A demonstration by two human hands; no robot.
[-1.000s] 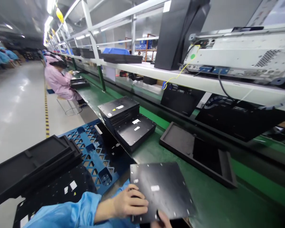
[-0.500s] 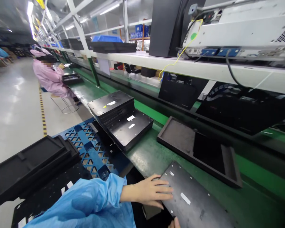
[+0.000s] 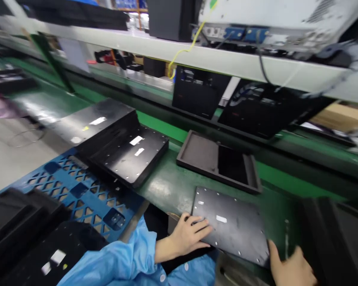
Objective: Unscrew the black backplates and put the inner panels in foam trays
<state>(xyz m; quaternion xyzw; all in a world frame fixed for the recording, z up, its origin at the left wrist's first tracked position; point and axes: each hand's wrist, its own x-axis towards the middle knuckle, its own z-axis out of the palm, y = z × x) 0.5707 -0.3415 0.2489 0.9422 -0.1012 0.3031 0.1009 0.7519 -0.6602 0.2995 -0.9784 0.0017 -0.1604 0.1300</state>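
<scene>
A flat black metal panel (image 3: 232, 222) with small holes or screws along its edges and a white label lies at the front edge of the green bench. My left hand (image 3: 189, 234) rests over its left end, fingers stretched out on the top face; the thumb is hidden. At the panel's right corner is my right hand (image 3: 290, 268), blurred, its thumb beside the edge and apart from the other fingers, which are partly hidden. Behind the panel sits a dark foam tray (image 3: 197, 149) with a glossy black sheet (image 3: 231, 161) in its right part.
Stacked black panels (image 3: 137, 155) stand on the bench to the left. A blue plastic pallet (image 3: 77, 190) is below, beside dark trays (image 3: 14, 218). Dark foam pieces (image 3: 322, 238) are at the right. Above runs a white shelf (image 3: 131, 47) with a dangling yellow cable (image 3: 181, 51).
The view has swung right and down. My right hand, mostly out of frame before, now shows at the panel's right corner. My left hand stays on the panel's left end.
</scene>
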